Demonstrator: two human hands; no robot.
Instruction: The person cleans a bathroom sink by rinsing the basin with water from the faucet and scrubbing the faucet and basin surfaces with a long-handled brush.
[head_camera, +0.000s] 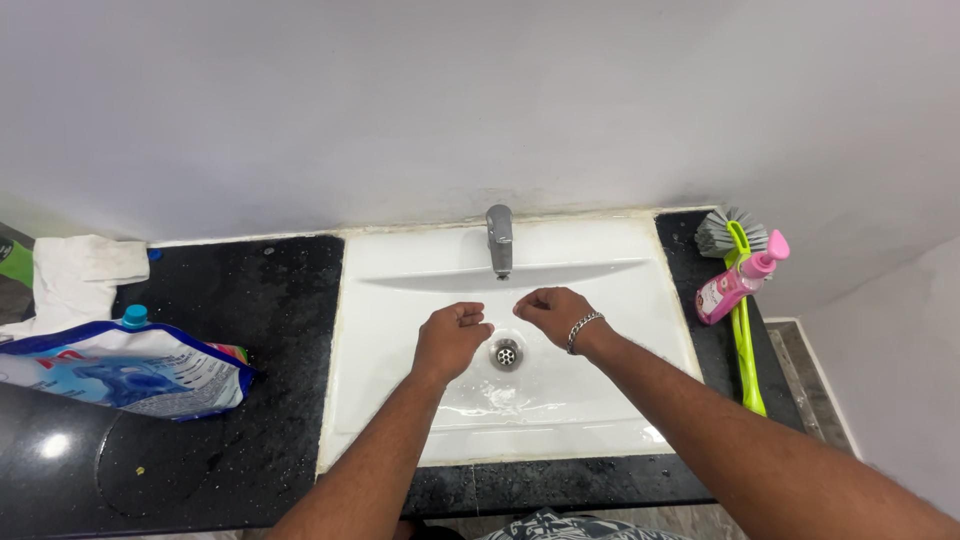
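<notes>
Over the white sink (400, 300), I see my left hand (450, 338) and right hand (553, 312) loosely curled, holding nothing. Between and just below them lies the drain (507, 353); the faucet (499, 238) stands just beyond the fingertips.

There were two hands, the left hand (452, 335) and the right hand (552, 310), over one sink (380, 330) with one tap (499, 238) and one drain (507, 353). The bench (270, 300) carried one pouch (120, 365), one cloth (80, 272), one pink bottle (738, 282) and one brush (742, 320).
</notes>
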